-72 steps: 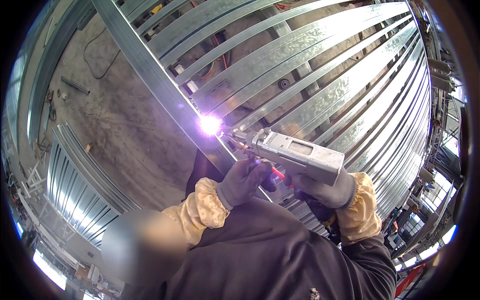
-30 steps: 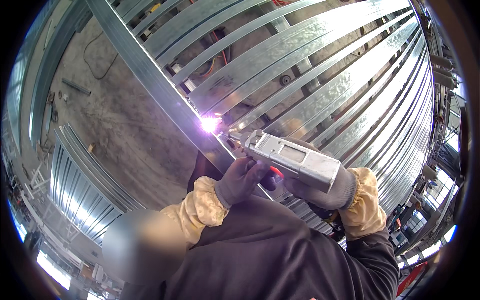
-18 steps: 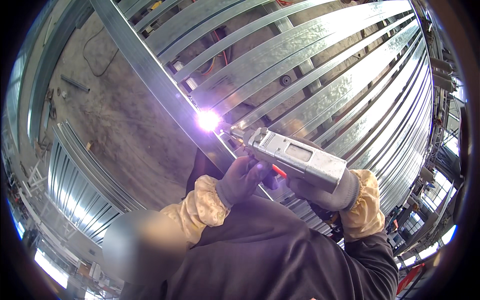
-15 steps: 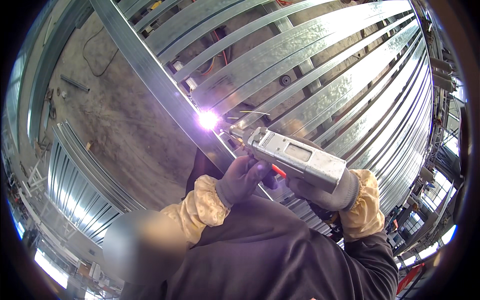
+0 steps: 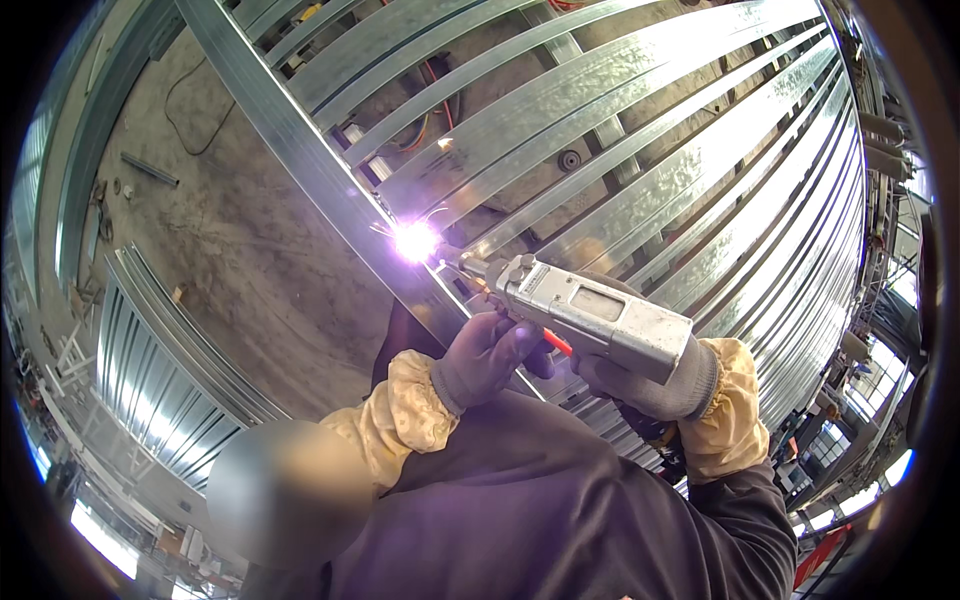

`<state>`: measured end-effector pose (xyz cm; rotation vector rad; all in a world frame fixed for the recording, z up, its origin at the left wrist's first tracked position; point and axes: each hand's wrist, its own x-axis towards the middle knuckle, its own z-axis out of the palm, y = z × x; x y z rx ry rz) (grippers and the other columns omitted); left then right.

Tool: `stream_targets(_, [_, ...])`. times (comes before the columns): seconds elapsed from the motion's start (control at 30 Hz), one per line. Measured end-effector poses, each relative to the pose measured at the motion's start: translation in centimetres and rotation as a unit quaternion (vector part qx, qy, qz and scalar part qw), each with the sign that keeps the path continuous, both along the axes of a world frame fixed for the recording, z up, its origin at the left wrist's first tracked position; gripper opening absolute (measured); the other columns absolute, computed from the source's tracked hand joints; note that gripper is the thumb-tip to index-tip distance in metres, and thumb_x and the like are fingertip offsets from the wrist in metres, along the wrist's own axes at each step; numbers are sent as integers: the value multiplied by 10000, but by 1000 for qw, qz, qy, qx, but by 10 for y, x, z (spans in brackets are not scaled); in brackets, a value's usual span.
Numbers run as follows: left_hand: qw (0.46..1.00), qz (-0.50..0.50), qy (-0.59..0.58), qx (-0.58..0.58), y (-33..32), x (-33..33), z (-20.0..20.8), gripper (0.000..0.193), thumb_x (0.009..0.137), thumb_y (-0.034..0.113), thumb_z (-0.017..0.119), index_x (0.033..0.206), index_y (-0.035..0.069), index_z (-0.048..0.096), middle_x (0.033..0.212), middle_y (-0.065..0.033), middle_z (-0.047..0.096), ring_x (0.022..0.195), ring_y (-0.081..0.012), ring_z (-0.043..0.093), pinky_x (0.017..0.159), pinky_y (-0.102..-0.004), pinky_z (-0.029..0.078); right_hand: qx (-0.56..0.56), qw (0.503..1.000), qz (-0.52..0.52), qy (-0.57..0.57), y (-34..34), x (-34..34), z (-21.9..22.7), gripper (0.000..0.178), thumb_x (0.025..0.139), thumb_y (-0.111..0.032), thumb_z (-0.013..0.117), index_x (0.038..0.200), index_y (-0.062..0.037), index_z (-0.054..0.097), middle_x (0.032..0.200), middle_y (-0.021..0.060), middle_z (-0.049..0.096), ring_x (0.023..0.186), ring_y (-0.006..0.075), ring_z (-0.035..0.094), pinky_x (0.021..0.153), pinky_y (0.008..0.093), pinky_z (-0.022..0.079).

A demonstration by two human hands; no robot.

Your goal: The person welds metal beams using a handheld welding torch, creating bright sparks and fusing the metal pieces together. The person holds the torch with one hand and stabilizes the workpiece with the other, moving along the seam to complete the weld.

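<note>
A silver, box-bodied welding gun points up and left, its nozzle at the joint of a galvanized steel frame. My right hand, in a grey glove, is wrapped round it from below, mostly hidden by its body. In a matching glove, my left hand is closed at the gun's front underside, beside a short orange piece; its exact grip is partly hidden. A white-violet glare with sparks burns where a slat meets the long edge beam, and washes out the seam there.
Many parallel galvanized slats stretch away right, with gaps showing the floor. Stacked metal profiles lie at left. A thin cable and a short metal bar rest on the concrete. A blurred round patch covers the lower left.
The glare has stayed at nearly the same spot, with sparks now spraying differently around it. Both hands and the welding gun have hardly moved.
</note>
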<state>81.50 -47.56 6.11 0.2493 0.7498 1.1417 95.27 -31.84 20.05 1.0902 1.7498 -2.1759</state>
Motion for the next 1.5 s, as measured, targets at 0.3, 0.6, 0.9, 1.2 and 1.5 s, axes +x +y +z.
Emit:
stream_targets(0.3, [999, -43, 4, -22, 8, -4, 9, 359, 1007, 285, 493, 1080, -61, 554, 845, -86, 651, 765, -142, 636, 690, -278, 523, -30, 999, -4, -14, 0, 9, 3, 563, 855, -52, 634, 1359, 60, 413, 1137, 154, 616, 953, 220, 642, 818, 303, 509])
stream_targets(0.6, [993, -3, 109, 48, 4, -4, 7, 331, 1000, 257, 510, 1070, -63, 559, 889, -92, 651, 758, -136, 629, 680, -278, 514, 67, 997, 19, 25, -3, 4, 1, 634, 820, -53, 661, 1383, 48, 387, 1149, 163, 627, 921, 234, 667, 787, 308, 517])
stream_targets(0.9, [992, 10, 122, 39, -4, -9, 5, 279, 999, 215, 507, 1068, -42, 590, 871, -53, 649, 774, -89, 575, 685, -241, 474, 150, 984, 45, 89, -10, -6, -9, 664, 830, -79, 647, 1415, 23, 351, 1124, 179, 647, 926, 258, 686, 787, 319, 521])
stream_targets(1.2, [990, 52, 125, 36, 4, -6, 20, 273, 1003, 206, 493, 1078, -47, 565, 840, -83, 654, 714, -139, 631, 654, -261, 489, 112, 989, 32, 93, -6, 0, -23, 646, 828, -76, 641, 1405, 28, 371, 1039, 153, 671, 824, 223, 691, 720, 302, 529])
stream_targets(1.5, [1000, -3, 20, -22, 7, -8, 11, 279, 1012, 200, 465, 1118, -46, 545, 865, -98, 658, 737, -135, 633, 677, -274, 509, 26, 996, -1, 88, -1, 2, -16, 594, 848, -34, 620, 1392, 27, 390, 1112, 123, 627, 915, 175, 644, 800, 278, 507])
